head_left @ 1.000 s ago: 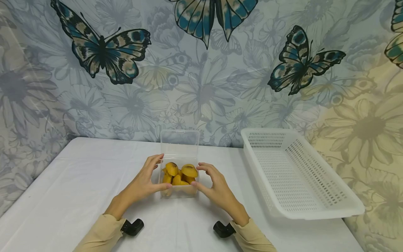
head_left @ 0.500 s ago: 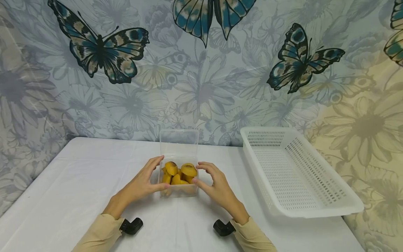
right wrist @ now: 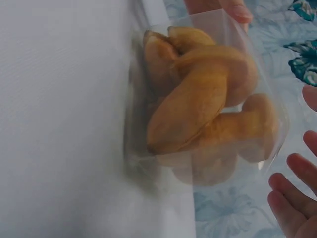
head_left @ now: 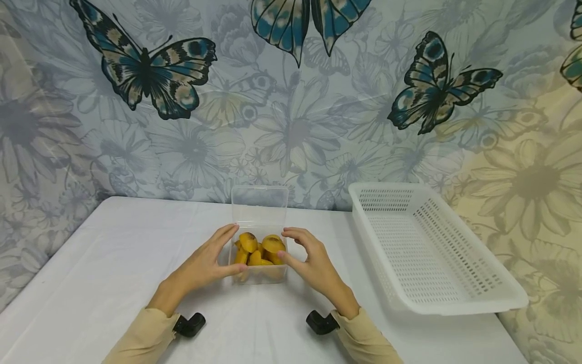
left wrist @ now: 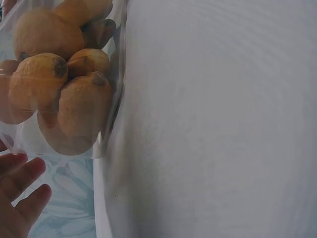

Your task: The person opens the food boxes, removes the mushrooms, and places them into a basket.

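Note:
A clear plastic box (head_left: 260,276) stands on the white table, its hinged lid (head_left: 259,203) raised at the back. Inside lie several yellow, mushroom-shaped pieces (head_left: 255,250), some with dark spots. My left hand (head_left: 203,262) is at the box's left side, fingertips by the back left corner and thumb over the front rim. On the other side my right hand (head_left: 314,263) has its fingers spread around the right edge, thumb tip over the front right corner. The right wrist view shows the right fingers (right wrist: 292,191) loosely spread beyond the box wall.
To the right stands a large white perforated plastic basket (head_left: 393,298), reaching over the table's right edge. A white cloth (head_left: 104,283) covers the table. Behind it hangs a backdrop (head_left: 295,126) printed with flowers and butterflies. Black wrist mounts (head_left: 190,325) sit at both sleeve cuffs.
My right fingertips have moved slightly left and up, over the box's right rim. The left hand, the box and its contents stay nearly where they were.

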Available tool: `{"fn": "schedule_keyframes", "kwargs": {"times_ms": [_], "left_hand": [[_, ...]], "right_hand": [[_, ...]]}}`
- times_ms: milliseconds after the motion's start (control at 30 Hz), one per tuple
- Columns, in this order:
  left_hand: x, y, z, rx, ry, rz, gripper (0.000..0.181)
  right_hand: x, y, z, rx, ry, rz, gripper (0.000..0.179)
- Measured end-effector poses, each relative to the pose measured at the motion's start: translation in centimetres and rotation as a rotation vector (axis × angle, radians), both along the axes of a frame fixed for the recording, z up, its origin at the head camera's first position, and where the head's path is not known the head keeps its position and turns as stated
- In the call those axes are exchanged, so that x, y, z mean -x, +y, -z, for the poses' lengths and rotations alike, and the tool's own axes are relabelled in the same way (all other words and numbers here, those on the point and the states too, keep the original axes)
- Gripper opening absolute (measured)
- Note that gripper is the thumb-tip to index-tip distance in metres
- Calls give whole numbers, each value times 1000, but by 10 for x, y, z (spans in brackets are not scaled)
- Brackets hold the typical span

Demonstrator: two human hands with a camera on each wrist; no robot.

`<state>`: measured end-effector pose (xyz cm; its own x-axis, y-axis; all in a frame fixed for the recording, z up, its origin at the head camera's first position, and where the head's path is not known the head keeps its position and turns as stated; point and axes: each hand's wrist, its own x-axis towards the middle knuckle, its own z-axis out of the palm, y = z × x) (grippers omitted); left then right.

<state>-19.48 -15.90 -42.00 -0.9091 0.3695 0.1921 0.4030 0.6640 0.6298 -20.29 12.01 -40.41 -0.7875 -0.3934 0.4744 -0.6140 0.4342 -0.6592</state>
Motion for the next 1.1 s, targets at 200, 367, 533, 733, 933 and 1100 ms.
{"fn": "schedule_keyframes", "kwargs": {"times_ms": [200,367,533,733,933,1100], "left_hand": [[-1,0,-1,1,-13,-7,96],[-2,0,0,-4,-5,-10,95],[-2,0,0,-10,-5,-9,95],[-1,1,0,-22,-4,-7,96],[0,1,1,-53,2,-7,96],[0,0,1,-64,-1,-12,96]], "right_hand": [[4,-8,-7,-62,-9,-60,46],[11,-15,-13,-124,-25,-112,46],[19,-18,-19,-198,-24,-169,45],[24,-19,-27,-332,-85,-195,43],[27,-24,-32,-454,-83,-188,40],[28,-25,-36,-474,-64,-203,37]]}}
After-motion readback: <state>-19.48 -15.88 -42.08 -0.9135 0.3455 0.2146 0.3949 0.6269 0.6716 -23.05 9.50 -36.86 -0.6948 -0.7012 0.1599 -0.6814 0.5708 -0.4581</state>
